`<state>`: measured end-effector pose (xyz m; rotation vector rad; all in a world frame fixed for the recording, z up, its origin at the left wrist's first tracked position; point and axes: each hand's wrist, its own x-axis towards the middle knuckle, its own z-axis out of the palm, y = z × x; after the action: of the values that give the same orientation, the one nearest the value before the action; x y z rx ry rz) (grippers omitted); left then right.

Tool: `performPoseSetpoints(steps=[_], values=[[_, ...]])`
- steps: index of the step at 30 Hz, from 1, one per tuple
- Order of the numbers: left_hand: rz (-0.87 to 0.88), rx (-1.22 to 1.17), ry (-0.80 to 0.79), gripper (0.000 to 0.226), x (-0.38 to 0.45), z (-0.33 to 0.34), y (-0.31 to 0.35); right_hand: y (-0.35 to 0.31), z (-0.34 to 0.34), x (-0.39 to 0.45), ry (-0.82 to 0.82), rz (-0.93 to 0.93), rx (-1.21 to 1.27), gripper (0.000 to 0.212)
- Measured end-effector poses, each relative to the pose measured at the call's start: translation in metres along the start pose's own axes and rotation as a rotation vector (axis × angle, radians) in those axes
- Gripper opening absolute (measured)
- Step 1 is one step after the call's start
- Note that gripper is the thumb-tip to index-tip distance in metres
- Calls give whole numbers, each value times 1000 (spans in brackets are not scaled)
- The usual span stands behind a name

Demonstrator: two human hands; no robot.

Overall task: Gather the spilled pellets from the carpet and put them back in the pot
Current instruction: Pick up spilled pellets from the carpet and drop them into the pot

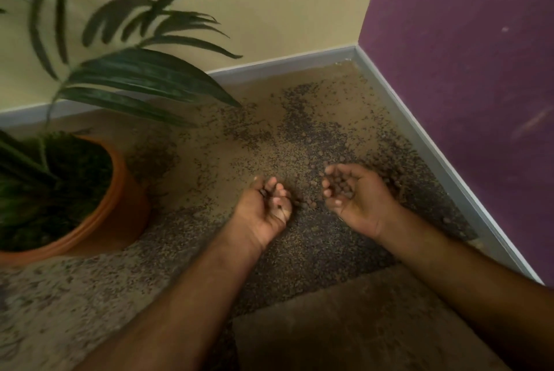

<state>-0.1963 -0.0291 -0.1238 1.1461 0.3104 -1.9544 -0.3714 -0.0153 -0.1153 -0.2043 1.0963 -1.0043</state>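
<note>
Right hand (pixel 355 193) cupped pellets (pixel 340 186); left hand (pixel 266 205) curled round a few. Loose cupping risked spills before reaching the pot (pixel 120 205).

Orange pot (pixel 126 196); dark brown pellets (pixel 311 133); speckled beige carpet (pixel 90 286); purple wall (pixel 464 71).

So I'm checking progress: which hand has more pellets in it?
The right hand: its cupped palm holds a clump of pellets, while the left hand shows only a few.
</note>
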Motion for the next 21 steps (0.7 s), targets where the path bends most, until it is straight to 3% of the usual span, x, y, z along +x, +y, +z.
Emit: performPoseSetpoints(steps=[2, 4, 8, 15, 18, 21], values=[[1, 29, 67, 45, -10, -1, 2, 6, 12, -2, 163, 82, -184, 18], [2, 143, 111, 45, -23, -2, 5, 13, 27, -6, 217, 190, -285, 21], [97, 553, 105, 48, -58, 3, 27, 15, 73, -20, 124, 224, -395, 26], [231, 851, 84, 38, -129, -4, 83, -6, 173, -46, -47, 149, -639, 28], [324, 832, 70, 34, -156, -23, 103, -5, 219, -49, -131, 125, -723, 25], [439, 644, 121, 34, -177, -58, 124, 11, 254, -45, -213, 120, -737, 24]])
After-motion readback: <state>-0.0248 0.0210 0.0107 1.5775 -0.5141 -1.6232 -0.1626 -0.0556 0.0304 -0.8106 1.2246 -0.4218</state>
